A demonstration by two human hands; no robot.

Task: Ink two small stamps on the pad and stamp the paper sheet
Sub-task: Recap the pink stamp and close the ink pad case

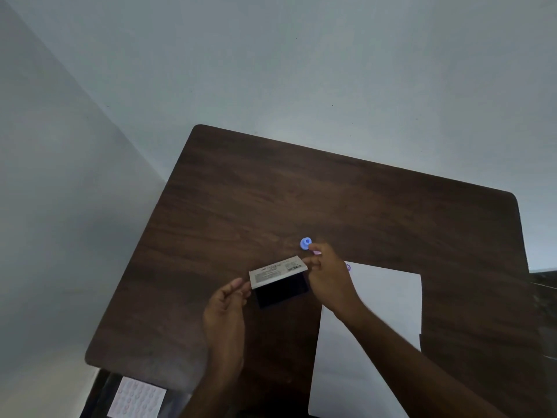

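Note:
An ink pad (281, 289) lies on the dark wooden table (271, 191), its dark pad showing and its labelled lid (277, 271) raised at the far side. My left hand (226, 315) touches the lid's left end. My right hand (328, 276) pinches the lid's right end. A small blue round stamp (305, 243) lies just beyond my right fingers, and something pink (317, 252) shows beside them. A white paper sheet (370, 336) lies to the right, partly under my right forearm, with a small purple mark (348, 267) at its far left corner.
The table's left edge and far edge meet pale walls. Below the table's near left corner lies a white sheet of small round dots (137, 398). A dark surface (545, 285) shows at the right edge.

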